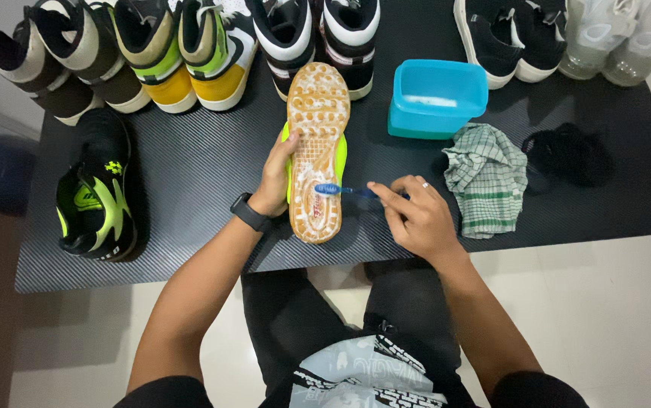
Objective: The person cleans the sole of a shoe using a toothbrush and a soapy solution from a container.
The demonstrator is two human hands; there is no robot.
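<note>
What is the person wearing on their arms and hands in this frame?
Both forearms are bare, with short black sleeves showing near the shoulders. The left hand has a black smartwatch strapped at the wrist. The right hand wears a thin pale ring on one finger. No gloves.

Tops of the shoes in the back row (pixel 295 38) at twelve o'clock, cropped by the frame's upper edge.
</note>
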